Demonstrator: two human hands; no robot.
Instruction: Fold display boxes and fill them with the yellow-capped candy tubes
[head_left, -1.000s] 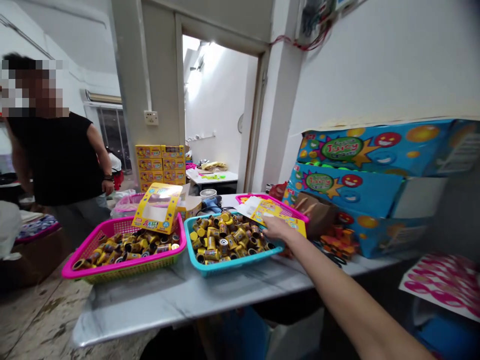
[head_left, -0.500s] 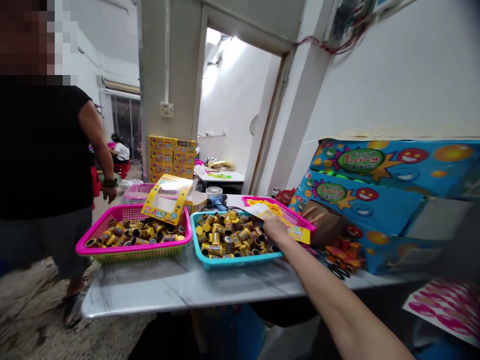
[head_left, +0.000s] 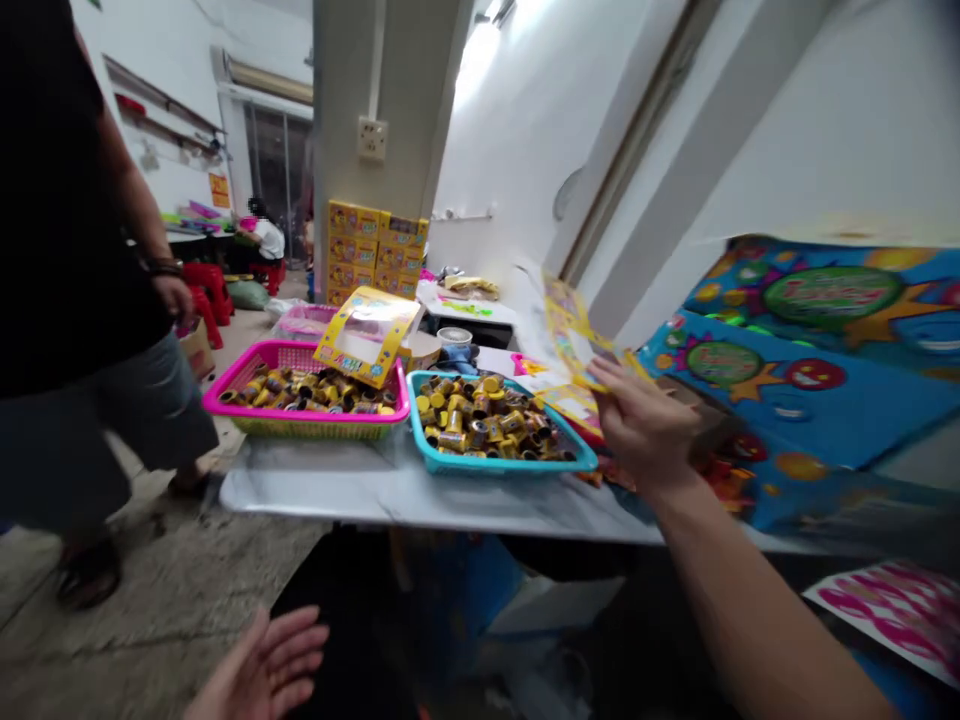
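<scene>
My right hand (head_left: 645,415) is closed on a flattened yellow cardboard box (head_left: 568,325), raised above the right end of the blue basket and blurred by motion. A second yellow printed piece (head_left: 574,403) lies just below it; whether my hand touches that one I cannot tell. Low in the picture, my left hand (head_left: 274,660) is open with its fingers spread, holding nothing. Small yellow-and-brown cylinders (head_left: 480,420) fill the blue basket (head_left: 495,464). More of them lie in the pink basket (head_left: 300,412), where a folded-up yellow window box (head_left: 365,335) rests on top.
A person in black (head_left: 60,250) stands at the left. Stacked yellow boxes (head_left: 375,250) rise behind the baskets. Large blue cartons (head_left: 780,390) stand at the right of the marble-patterned table (head_left: 360,492). A pink-printed sheet (head_left: 892,610) lies lower right.
My right hand has lifted the yellow box up from beside the blue basket. My left hand has come into view at the bottom. The view has tilted down and the person at left appears closer.
</scene>
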